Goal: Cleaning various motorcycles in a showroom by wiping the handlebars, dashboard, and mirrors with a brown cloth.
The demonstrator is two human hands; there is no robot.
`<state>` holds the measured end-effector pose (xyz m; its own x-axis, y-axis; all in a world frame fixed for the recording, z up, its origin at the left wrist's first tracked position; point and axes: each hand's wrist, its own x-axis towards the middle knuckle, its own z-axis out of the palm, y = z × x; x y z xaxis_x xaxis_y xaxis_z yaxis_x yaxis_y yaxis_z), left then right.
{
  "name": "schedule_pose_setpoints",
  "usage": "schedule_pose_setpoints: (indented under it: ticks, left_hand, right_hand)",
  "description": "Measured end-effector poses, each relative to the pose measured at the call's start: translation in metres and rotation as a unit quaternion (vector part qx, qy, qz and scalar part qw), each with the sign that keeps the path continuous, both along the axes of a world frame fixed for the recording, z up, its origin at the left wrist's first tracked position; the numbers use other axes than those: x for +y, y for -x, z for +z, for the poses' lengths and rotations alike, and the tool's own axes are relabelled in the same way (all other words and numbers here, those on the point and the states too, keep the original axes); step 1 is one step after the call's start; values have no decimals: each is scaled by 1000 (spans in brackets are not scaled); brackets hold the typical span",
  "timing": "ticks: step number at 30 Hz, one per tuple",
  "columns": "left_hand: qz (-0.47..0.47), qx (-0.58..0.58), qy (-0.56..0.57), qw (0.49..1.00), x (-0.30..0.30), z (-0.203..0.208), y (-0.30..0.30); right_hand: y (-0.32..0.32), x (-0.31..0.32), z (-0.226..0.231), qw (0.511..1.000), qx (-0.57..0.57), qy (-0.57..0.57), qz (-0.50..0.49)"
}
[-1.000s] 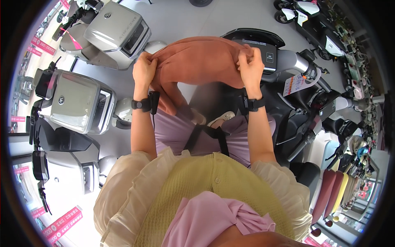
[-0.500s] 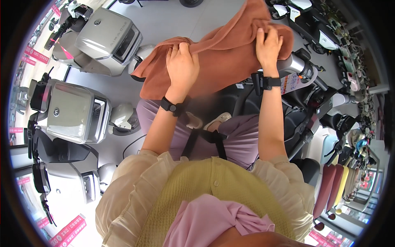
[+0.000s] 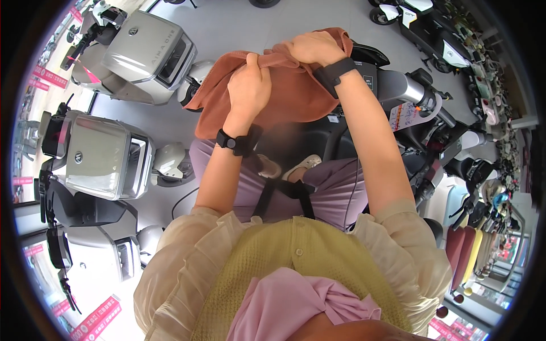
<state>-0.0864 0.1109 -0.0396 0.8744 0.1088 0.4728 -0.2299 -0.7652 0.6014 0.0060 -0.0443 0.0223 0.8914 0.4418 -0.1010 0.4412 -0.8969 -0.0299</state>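
Observation:
A rust-brown cloth, looking like a towel, hangs bunched in front of me over the dark front of a scooter. My left hand is closed on its upper edge, thumb up. Close by on the right, my right hand grips a gathered fold of the same cloth, its fingers partly hidden. The cloth's left corner droops toward a neighbouring scooter. To the right of the cloth, the scooter's black panel and silver body part show. Each wrist wears a black band.
On the left stand scooters with silver rear boxes, one box farther off and another box nearer. A black and white scooter is at the far right. A printed tag hangs beside the silver part. Grey floor lies beyond.
My right hand has moved left and slightly up, carrying the cloth's right end toward my left hand. The cloth is now bunched, and the scooter's black panel has come into view. My left hand has barely moved.

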Motion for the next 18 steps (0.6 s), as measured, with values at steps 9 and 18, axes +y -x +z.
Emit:
schedule_pose_setpoints:
  ticks: [9, 18]
  left_hand:
    - [6, 93, 73, 993, 22, -4, -4]
    - [-70, -96, -94, 988, -36, 4, -21]
  right_hand:
    - [-21, -56, 15, 996, 53, -42, -65]
    - [-5, -136, 1, 944, -42, -195, -261]
